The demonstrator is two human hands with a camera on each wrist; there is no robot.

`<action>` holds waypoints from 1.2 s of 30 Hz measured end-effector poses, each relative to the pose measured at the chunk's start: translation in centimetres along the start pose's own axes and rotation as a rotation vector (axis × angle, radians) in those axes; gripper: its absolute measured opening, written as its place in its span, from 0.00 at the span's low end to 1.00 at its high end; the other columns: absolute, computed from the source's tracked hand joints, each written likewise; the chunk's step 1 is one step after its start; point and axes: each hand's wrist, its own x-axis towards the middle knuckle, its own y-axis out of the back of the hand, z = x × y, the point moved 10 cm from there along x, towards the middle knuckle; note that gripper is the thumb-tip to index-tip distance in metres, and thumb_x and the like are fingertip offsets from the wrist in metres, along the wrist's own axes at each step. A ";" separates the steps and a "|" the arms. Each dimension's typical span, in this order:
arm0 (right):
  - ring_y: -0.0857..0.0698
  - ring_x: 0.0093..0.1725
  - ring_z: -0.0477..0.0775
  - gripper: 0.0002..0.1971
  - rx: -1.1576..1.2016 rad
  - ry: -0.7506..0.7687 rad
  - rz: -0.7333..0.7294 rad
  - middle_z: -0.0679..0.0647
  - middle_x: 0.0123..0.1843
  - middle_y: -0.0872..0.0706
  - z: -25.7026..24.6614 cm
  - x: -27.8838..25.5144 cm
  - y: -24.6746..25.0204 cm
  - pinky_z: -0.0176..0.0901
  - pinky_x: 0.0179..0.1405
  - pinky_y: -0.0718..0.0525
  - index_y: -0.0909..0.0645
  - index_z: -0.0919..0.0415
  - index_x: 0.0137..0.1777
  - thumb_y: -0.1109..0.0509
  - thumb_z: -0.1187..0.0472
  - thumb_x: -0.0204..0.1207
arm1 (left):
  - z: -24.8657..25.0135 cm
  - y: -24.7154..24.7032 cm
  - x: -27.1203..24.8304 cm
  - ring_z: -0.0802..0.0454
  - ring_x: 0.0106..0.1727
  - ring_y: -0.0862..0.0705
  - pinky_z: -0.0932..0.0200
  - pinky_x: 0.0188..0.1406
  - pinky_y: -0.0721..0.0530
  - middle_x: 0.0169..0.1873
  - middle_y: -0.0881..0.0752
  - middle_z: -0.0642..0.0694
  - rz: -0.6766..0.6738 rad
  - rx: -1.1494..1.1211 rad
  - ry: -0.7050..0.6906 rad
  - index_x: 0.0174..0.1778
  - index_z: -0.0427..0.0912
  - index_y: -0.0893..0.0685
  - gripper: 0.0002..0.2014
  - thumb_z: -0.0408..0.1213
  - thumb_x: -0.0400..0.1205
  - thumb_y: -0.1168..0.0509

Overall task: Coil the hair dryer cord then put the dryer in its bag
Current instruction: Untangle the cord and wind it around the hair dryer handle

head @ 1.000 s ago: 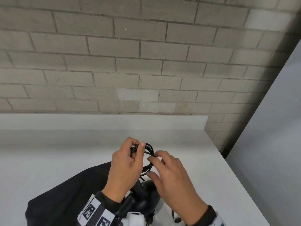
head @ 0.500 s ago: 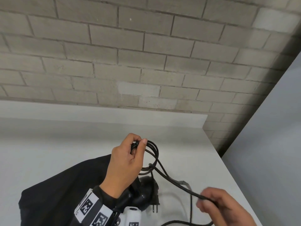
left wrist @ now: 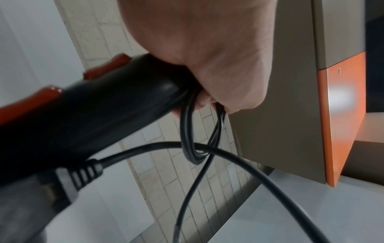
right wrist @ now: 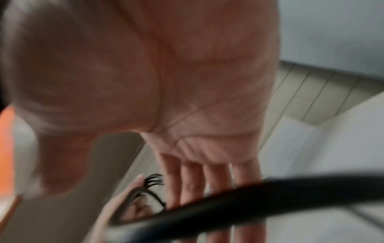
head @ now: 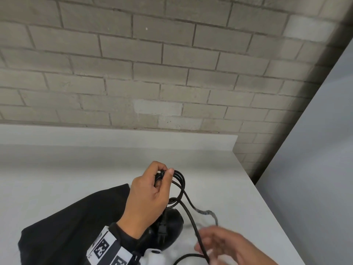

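- Nearest the camera, the right hand [head: 225, 245] is seen blurred, its fingers [right wrist: 191, 180] fairly straight, with the loose run of the cord [head: 191, 215] crossing them; whether the cord is pinched or only laid across cannot be told. If it is only laid there, the run could slide off and the next loop would be lost.
- Just left of the right hand, the plug [head: 162, 229] hangs beside the dryer [head: 172, 226], which is held below the left hand. A swinging plug could be snagged by the passing run.
- Under and to the left of the left wrist, the black bag [head: 66, 222] is spread on the bench [head: 57, 169]. Its mouth cannot be seen, so the dryer may catch on folded cloth when it is lowered.
- Beyond the right hand, the left hand [head: 150, 196] is curled tight: the gathered loops [head: 179, 180] are pinched between thumb and forefinger, and the handle [left wrist: 93, 106] is gripped by the same hand.
- In the left wrist view the free run is seen threaded through the loops. If it is pulled taut, a knot could be drawn instead of a coil.
- With the loops held only by a fingertip pinch, they could spring open if the pull is too sharp.
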 end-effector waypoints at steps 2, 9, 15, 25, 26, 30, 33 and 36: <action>0.11 0.51 0.54 0.23 -0.154 -0.001 0.083 0.54 0.51 0.09 -2.4 1.7 0.6 0.42 0.54 0.16 0.14 0.47 0.55 0.36 0.31 0.74 | 0.4 -0.3 -0.3 0.56 0.17 0.35 0.68 0.21 0.36 0.16 0.33 0.53 -0.010 0.030 -0.028 0.41 0.51 0.22 0.12 0.54 0.86 0.38; 0.15 0.29 0.55 0.12 -0.115 0.095 0.084 0.53 0.33 0.12 -6.0 5.1 -3.2 0.51 0.34 0.15 0.20 0.62 0.48 0.41 0.56 0.87 | 0.3 -0.1 -0.6 0.57 0.17 0.34 0.66 0.20 0.32 0.15 0.32 0.53 0.001 0.035 -0.024 0.43 0.52 0.21 0.14 0.58 0.82 0.41; 0.22 0.26 0.51 0.12 0.041 0.507 0.269 0.57 0.35 0.13 -11.5 -0.2 2.0 0.43 0.27 0.23 0.15 0.53 0.45 0.32 0.45 0.78 | -0.4 0.3 -0.2 0.56 0.17 0.30 0.62 0.21 0.27 0.16 0.29 0.51 0.039 0.001 -0.005 0.44 0.52 0.20 0.10 0.52 0.86 0.38; 0.21 0.28 0.55 0.29 0.050 0.467 0.505 0.64 0.34 0.14 -6.5 -4.3 9.3 0.39 0.31 0.20 0.11 0.58 0.46 0.25 0.30 0.64 | -0.6 0.6 0.3 0.50 0.21 0.34 0.58 0.24 0.31 0.21 0.25 0.39 0.051 -0.058 0.022 0.46 0.53 0.14 0.09 0.51 0.81 0.37; 0.21 0.29 0.54 0.26 0.009 0.410 0.497 0.64 0.35 0.13 -4.9 -3.6 9.0 0.40 0.31 0.21 0.11 0.56 0.47 0.25 0.32 0.67 | -0.6 0.6 0.2 0.50 0.21 0.33 0.59 0.24 0.31 0.21 0.25 0.40 0.045 -0.056 0.020 0.46 0.52 0.14 0.09 0.51 0.81 0.37; 0.21 0.32 0.45 0.12 -0.331 0.211 0.411 0.50 0.39 0.12 0.5 -0.4 7.6 0.35 0.37 0.20 0.14 0.40 0.47 0.34 0.60 0.82 | -0.4 0.4 0.0 0.47 0.22 0.31 0.59 0.24 0.30 0.20 0.28 0.47 0.033 -0.051 0.026 0.45 0.50 0.14 0.12 0.53 0.81 0.38; 0.18 0.46 0.39 0.16 -0.604 0.209 0.461 0.40 0.44 0.14 0.9 1.1 6.8 0.25 0.44 0.23 0.18 0.28 0.47 0.30 0.58 0.81 | -0.4 0.4 -0.1 0.54 0.21 0.32 0.65 0.24 0.32 0.19 0.30 0.53 0.033 -0.044 0.026 0.44 0.49 0.15 0.13 0.53 0.81 0.38; 0.24 0.61 0.34 0.14 -0.648 0.272 0.519 0.31 0.60 0.23 -1.0 2.5 5.5 0.22 0.54 0.27 0.24 0.32 0.59 0.28 0.50 0.78 | -0.4 0.4 -0.2 0.56 0.22 0.31 0.67 0.25 0.33 0.19 0.29 0.54 0.029 -0.043 0.036 0.43 0.49 0.15 0.12 0.52 0.81 0.38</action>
